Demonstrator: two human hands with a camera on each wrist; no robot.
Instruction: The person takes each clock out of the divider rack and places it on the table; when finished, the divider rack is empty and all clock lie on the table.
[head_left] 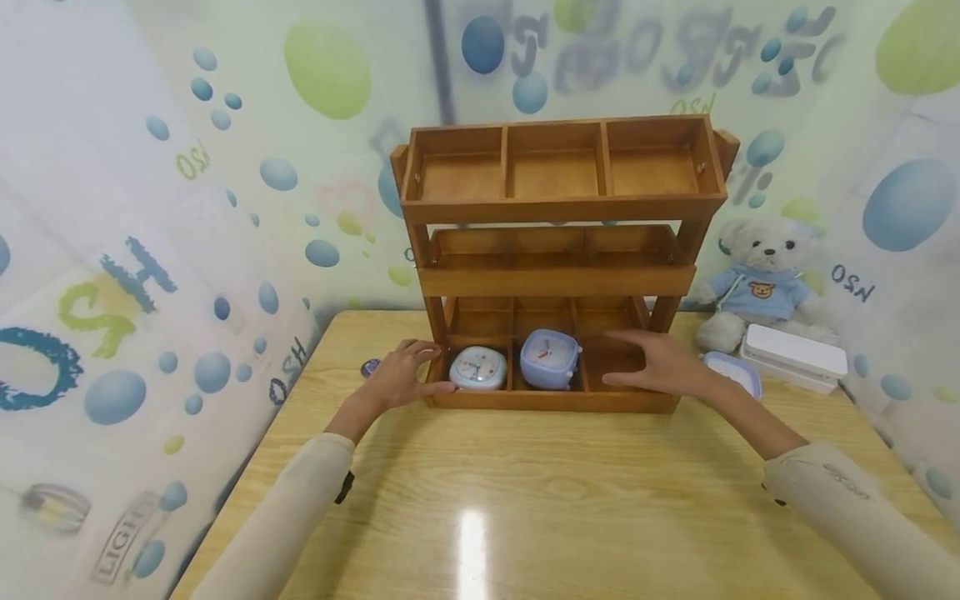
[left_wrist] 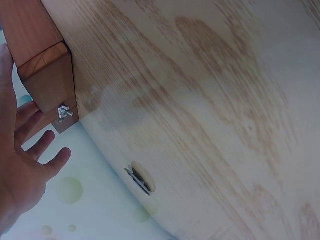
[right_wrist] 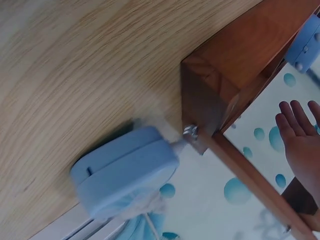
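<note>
A wooden three-tier shelf [head_left: 558, 283] stands at the back of the table. In its bottom tier, a white alarm clock [head_left: 478, 367] sits in the left compartment and a blue alarm clock [head_left: 550, 358] in the middle one, tilted a little. My left hand [head_left: 401, 372] is at the tier's left end, thumb by the front edge near the white clock; the left wrist view shows its fingers spread beside the wooden end [left_wrist: 47, 70]. Over the right compartment, my right hand [head_left: 660, 362] reaches in with extended fingers, holding nothing.
Right of the shelf are a blue rounded item [head_left: 752, 382], a white box [head_left: 795, 354] and a teddy bear [head_left: 763, 275] in a blue top. A small dark round object [head_left: 370, 367] lies to the left. Patterned curtains [head_left: 322, 167] enclose the table [head_left: 525, 483].
</note>
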